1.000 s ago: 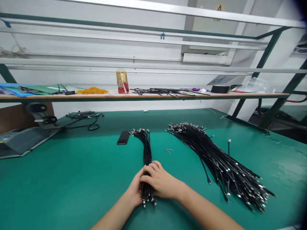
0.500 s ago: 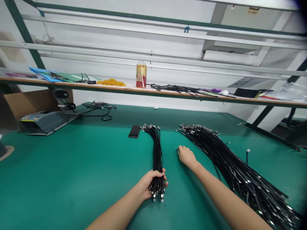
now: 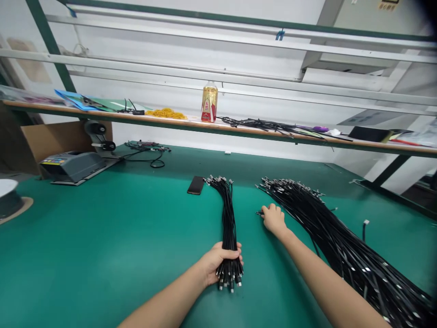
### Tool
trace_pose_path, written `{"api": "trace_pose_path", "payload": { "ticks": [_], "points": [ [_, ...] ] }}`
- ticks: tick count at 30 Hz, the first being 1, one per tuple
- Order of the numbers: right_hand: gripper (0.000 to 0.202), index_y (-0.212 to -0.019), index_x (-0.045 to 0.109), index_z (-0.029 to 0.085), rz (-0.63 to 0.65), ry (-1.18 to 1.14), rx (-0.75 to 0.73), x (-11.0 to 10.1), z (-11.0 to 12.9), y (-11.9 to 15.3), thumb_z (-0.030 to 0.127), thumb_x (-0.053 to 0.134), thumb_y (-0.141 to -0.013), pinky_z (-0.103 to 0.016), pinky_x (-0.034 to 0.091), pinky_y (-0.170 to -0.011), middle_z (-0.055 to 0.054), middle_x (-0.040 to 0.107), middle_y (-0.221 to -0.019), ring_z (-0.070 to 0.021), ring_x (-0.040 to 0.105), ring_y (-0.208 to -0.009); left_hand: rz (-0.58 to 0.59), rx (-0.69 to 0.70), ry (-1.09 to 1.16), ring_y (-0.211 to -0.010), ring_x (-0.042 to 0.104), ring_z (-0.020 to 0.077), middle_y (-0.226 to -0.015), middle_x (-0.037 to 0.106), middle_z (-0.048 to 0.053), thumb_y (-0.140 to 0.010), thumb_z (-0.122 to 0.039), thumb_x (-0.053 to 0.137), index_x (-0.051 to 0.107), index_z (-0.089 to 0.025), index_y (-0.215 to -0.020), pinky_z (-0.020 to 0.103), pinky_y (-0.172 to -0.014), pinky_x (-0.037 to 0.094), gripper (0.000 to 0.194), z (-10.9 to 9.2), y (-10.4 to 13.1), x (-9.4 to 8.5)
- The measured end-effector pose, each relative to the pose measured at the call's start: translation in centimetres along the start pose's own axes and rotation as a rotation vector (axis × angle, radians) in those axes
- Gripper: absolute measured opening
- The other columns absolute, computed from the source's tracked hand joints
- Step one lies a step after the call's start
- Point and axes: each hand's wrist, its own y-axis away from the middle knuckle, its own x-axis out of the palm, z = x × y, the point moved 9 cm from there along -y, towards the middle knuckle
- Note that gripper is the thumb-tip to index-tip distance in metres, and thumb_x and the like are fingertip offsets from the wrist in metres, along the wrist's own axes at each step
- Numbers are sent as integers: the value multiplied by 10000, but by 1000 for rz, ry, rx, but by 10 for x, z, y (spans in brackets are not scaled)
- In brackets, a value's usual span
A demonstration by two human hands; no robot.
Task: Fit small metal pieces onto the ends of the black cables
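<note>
My left hand (image 3: 215, 264) is wrapped round a bundle of black cables (image 3: 228, 214) near its lower end, thumb across the top. Metal-tipped plugs stick out below the fingers, and the bundle's far end fans out in pale connectors beside a black phone (image 3: 195, 185). My right hand (image 3: 274, 220) is closed low over the table, between that bundle and a large pile of similar black cables (image 3: 317, 223). A small dark cable end (image 3: 259, 213) pokes out left of its fingertips; the rest is hidden by the hand.
A short loose cable (image 3: 364, 230) lies right of the pile. At the back left stand a grey machine (image 3: 73, 166) and tangled wires (image 3: 155, 159); a spool (image 3: 10, 200) sits at the left edge. Above, a shelf (image 3: 164, 120) carries a drink bottle (image 3: 209, 102) and yellow ties (image 3: 166, 113).
The view has shifted slightly, so most things appear farther right. Both hands keep their grips; the plugs below my left hand look more spread, and its thumb lies farther across the bundle.
</note>
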Motion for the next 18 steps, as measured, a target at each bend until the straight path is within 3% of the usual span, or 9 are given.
{"api": "trace_pose_path", "payload": {
  "ticks": [5, 10, 15, 18],
  "points": [
    [338, -1298, 616, 171, 78, -360, -103, 2, 36, 27, 326, 650, -1000, -472, 576, -916, -112, 632, -1315, -262, 663, -1104, 14, -5, -71, -828, 692, 174, -1050, 700, 57, -972, -290, 653, 655, -145, -1142, 343, -717, 607, 224, -2, 3, 2],
    [300, -1191, 641, 150, 305, -812, -178, 12, 71, 92, 397, 603, -1024, -365, 601, -747, -64, 694, -1070, -185, 696, -850, -41, 59, -129, -791, 679, 160, -1002, 698, 43, -969, -284, 658, 663, -140, -1089, 320, -690, 595, 187, -9, 4, 0],
    [562, -1046, 587, 166, 384, -1119, -155, 14, 78, 140, 671, 343, -1029, -291, 482, -569, 18, 545, -728, -137, 553, -597, -99, 120, -184, -700, 640, 133, -887, 675, 7, -960, -261, 666, 663, -139, -1010, 285, -637, 560, 132, -17, 7, -1],
    [504, -924, 568, 188, 421, -1164, -127, 20, 75, 146, 691, 553, -925, -295, 432, -575, 37, 503, -665, -140, 494, -586, -127, 147, -201, -674, 618, 131, -818, 662, -14, -897, -195, 716, 660, -142, -938, 280, -640, 526, 86, -21, 9, -1]
  ]
}}
